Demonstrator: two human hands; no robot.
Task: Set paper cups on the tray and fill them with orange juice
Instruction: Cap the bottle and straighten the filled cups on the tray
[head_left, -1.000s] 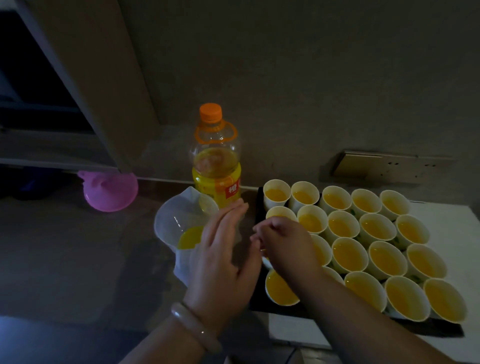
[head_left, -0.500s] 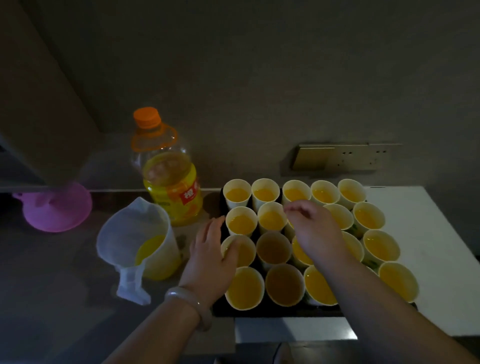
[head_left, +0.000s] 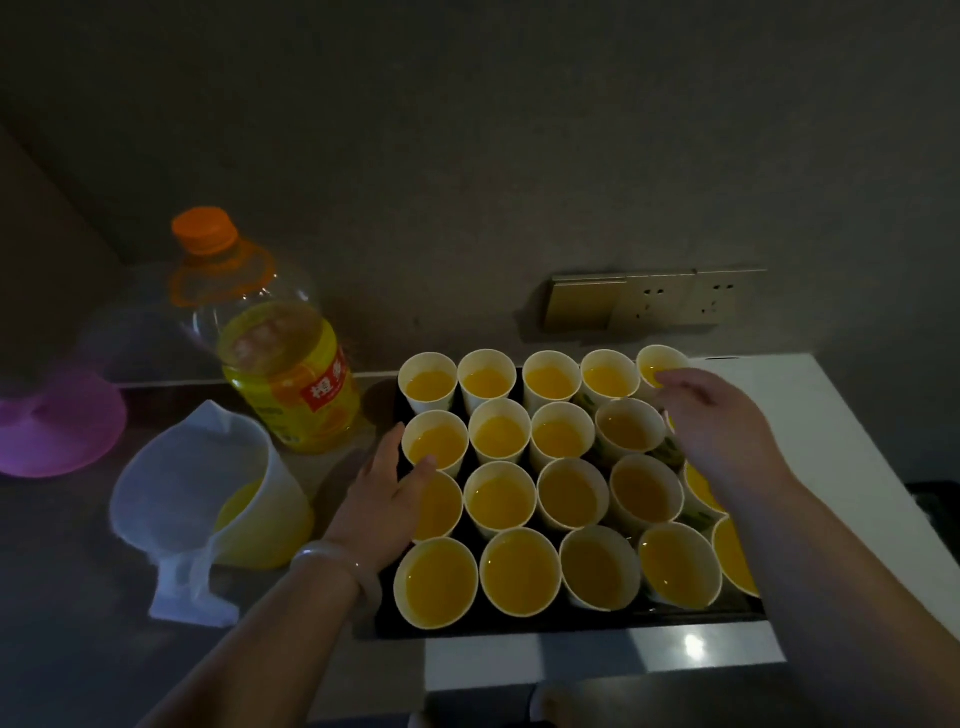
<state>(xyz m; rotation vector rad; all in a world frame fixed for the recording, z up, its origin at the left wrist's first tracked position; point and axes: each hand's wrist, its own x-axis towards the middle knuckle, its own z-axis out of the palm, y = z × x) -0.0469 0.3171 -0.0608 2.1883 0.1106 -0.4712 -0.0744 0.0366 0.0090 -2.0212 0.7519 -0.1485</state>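
Observation:
Several white paper cups (head_left: 518, 570) filled with orange juice stand packed in rows on a dark tray (head_left: 519, 626). My left hand (head_left: 382, 499) rests open at the tray's left edge, its fingers touching the cups in the second and third rows. My right hand (head_left: 719, 426) hovers over the tray's far right side, fingers spread, its fingertips at the rim of the back-right cup (head_left: 657, 364). It hides some cups on the right. Neither hand grips anything.
A large juice bottle (head_left: 283, 364) with an orange cap stands left of the tray. In front of it sits a translucent jug (head_left: 208, 499) with some juice. A pink funnel (head_left: 57, 426) lies far left. Wall sockets (head_left: 654, 299) are behind; the white counter (head_left: 831, 441) continues right.
The view has swung right. My right hand moved from the middle cups to the back-right corner of the tray. My left hand stayed at the tray's left edge.

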